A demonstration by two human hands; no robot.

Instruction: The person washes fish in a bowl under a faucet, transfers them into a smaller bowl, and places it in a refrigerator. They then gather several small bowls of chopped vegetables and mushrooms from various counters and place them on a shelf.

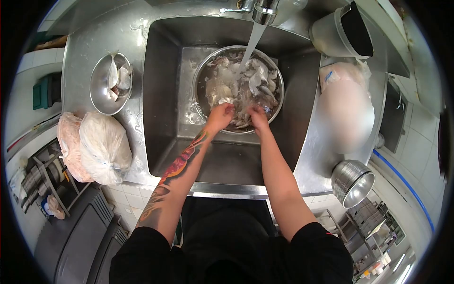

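Note:
A large round metal bowl (195, 90) stands in the sink, filled with water and fish pieces (259, 78). Water (253, 42) runs into it from the tap (265, 12). At the bowl's near left part is my left hand (221, 117), its fingers curled at the pieces. My right hand (258, 117) is at the near right part, fingers bent down among the pieces. What either hand grips, if anything, is hidden by the fingers and the churned water.
Left of the sink (161, 94) are a small metal bowl (97, 102) with fish and filled plastic bags (105, 146). On the right stand a plastic bucket (331, 35), a bagged pale item (343, 75) and stacked metal bowls (347, 177).

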